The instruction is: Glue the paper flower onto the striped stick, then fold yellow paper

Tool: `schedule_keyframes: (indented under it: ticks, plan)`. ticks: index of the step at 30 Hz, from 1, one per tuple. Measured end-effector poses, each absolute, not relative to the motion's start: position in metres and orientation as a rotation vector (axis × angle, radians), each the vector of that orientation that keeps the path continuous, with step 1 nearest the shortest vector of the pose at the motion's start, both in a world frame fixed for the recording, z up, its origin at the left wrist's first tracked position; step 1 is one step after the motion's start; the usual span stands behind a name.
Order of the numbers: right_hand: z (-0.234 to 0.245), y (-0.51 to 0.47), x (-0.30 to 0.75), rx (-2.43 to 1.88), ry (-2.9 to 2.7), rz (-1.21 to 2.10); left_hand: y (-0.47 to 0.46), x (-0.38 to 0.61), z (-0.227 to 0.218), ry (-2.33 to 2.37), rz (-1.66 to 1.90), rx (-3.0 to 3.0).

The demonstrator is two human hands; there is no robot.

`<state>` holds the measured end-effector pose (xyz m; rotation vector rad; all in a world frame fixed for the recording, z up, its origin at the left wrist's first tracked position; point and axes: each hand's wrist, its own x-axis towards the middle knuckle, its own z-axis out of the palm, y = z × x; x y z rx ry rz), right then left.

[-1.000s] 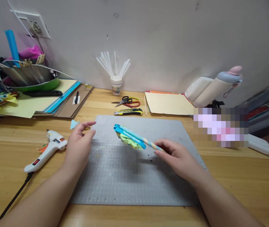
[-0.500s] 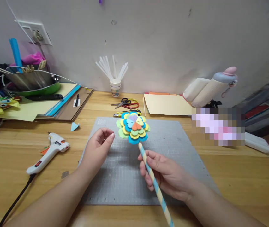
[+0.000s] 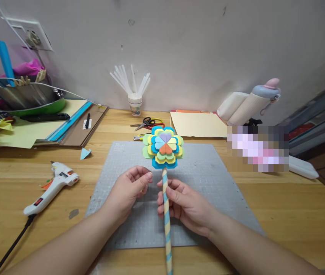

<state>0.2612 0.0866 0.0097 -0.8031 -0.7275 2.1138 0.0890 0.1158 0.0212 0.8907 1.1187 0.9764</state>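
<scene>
A layered paper flower [image 3: 165, 146] in blue, yellow and green, with a centre of purple, orange, yellow and light blue hearts, faces me. Its long stem [image 3: 167, 221], a paper tube striped in cream and blue, runs down past the bottom edge of the view. My right hand [image 3: 184, 202] grips this stem a little below the bloom, thumb in front and fingers behind. Just left of the stem, my left hand [image 3: 134, 187] is curled, thumb and forefinger close together, with nothing visible in it. Both hands are above a grey cutting mat [image 3: 208, 164].
On the left lies a white glue gun [image 3: 52, 187] with its black cord, near a light blue paper scrap [image 3: 85, 153]. Scissors [image 3: 148, 123], a paper cup [image 3: 135, 105] of white sticks and cream paper [image 3: 198, 124] are behind the mat. A bottle [image 3: 254, 103] leans at the right.
The flower has turned more squarely toward me, and its stem has swung from slanting to nearly upright. My left hand has moved right and down, closer to the stem.
</scene>
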Motion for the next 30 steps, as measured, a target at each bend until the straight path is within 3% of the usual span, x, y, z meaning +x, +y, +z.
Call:
schedule_keyframes:
  ticks: [30]
  plan:
    - [0.000, 0.078, 0.253, -0.836, -0.814, 2.165, 0.105, 0.090, 0.029, 1.211, 1.046, 0.936]
